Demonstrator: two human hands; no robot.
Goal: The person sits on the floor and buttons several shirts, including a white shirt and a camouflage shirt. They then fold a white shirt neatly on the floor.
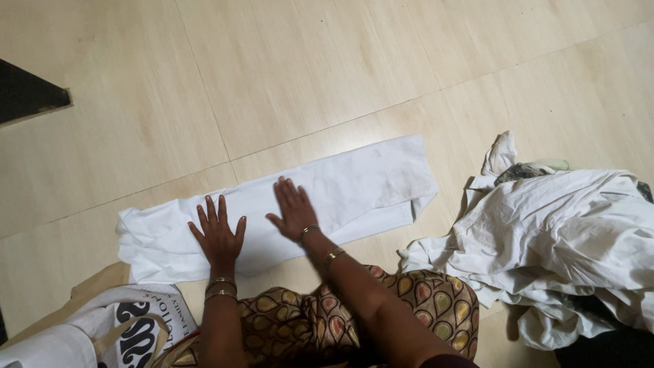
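While flat on the white folded cloth (286, 204), left hand (218, 235) and right hand (294, 210) pressing, fingers spread, gripping nothing; crumpled white pile (552, 245) right of cloth.

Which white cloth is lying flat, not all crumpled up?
The long white folded cloth under both hands, left hand and right hand, lies flat on the floor. The white pile of clothes at right is crumpled.

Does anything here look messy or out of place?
Mostly tidy: both hands, left hand and right hand, press flat on a folded white cloth. Only the crumpled white pile at right looks untidy, and the cloth's left end is bunched.
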